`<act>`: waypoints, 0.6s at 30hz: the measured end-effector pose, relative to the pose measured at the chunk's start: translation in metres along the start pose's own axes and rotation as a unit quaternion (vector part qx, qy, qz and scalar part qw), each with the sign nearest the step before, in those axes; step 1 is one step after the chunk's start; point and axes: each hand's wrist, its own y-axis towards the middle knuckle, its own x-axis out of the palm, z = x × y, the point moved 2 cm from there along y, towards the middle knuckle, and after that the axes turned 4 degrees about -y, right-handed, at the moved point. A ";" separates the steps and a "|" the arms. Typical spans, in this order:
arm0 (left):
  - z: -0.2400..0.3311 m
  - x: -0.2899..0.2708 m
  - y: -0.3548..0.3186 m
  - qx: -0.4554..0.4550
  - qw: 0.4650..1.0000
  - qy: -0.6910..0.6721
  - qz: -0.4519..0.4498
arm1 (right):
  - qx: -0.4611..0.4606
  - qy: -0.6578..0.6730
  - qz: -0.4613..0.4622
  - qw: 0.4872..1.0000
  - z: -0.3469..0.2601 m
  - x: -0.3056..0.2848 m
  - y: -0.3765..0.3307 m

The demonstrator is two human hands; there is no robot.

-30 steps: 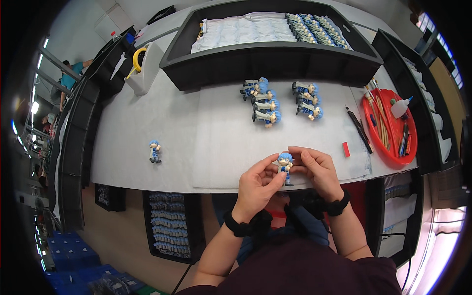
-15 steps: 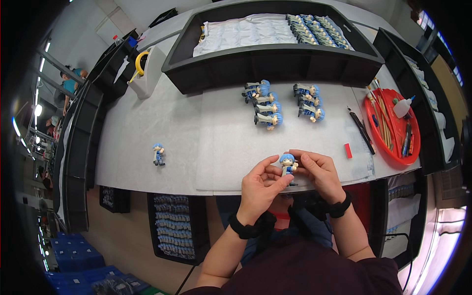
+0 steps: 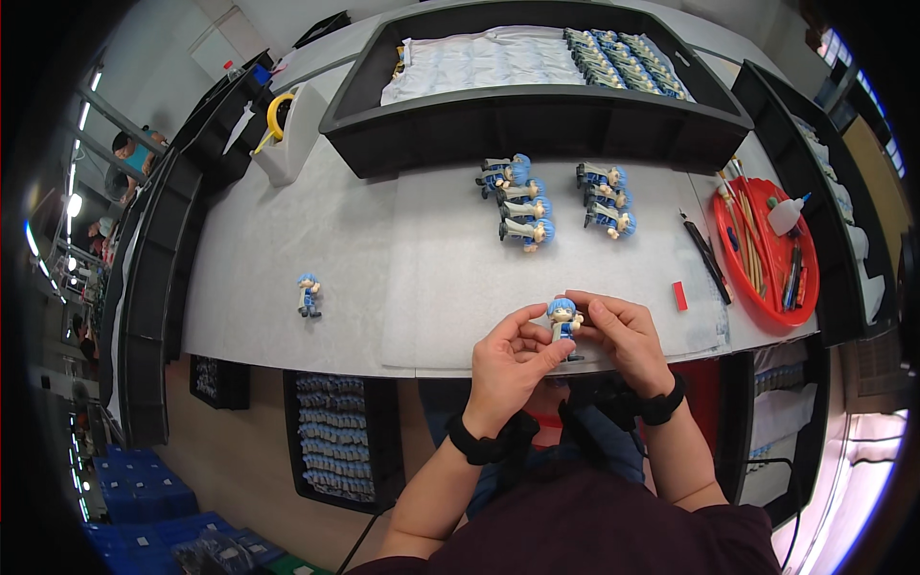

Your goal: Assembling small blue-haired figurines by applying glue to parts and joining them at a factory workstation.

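Near the front edge of the table, a small blue-haired figurine (image 3: 563, 316) stands upright between my two hands. My left hand (image 3: 513, 356) grips it at its left side with thumb and fingers. On the other side, my right hand (image 3: 621, 333) has its thumb and curled fingers against the figurine. Beyond my hands lie two groups of similar figurines, one on the left (image 3: 526, 210) and one on the right (image 3: 606, 201), all on their sides. A single figurine (image 3: 308, 295) lies apart at the left of the table.
A black tray (image 3: 537, 129) with white sheeting and rows of figurines stands at the back. At right are a red basin (image 3: 813, 278) of brushes, pens and a small bottle, a black pen (image 3: 707, 257) and a red block (image 3: 679, 296). A white holder (image 3: 305, 134) carries yellow tape.
Both hands keep the figurine in nearly the same place and pose. The whole view has shifted very slightly. At the far left, a distant person has moved a little.
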 end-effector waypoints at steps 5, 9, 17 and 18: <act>0.000 0.000 -0.001 0.012 1.000 0.009 -0.010 | -0.006 0.009 -0.007 1.000 0.001 -0.001 0.000; 0.004 0.002 -0.001 0.006 1.000 0.018 -0.012 | 0.000 0.005 -0.013 1.000 0.000 -0.001 0.000; 0.007 0.004 -0.003 0.001 1.000 0.020 -0.015 | -0.014 -0.059 -0.016 0.998 0.001 -0.002 -0.001; 0.007 0.004 -0.003 0.001 1.000 0.017 -0.016 | -0.037 -0.074 -0.008 0.997 0.001 -0.001 -0.001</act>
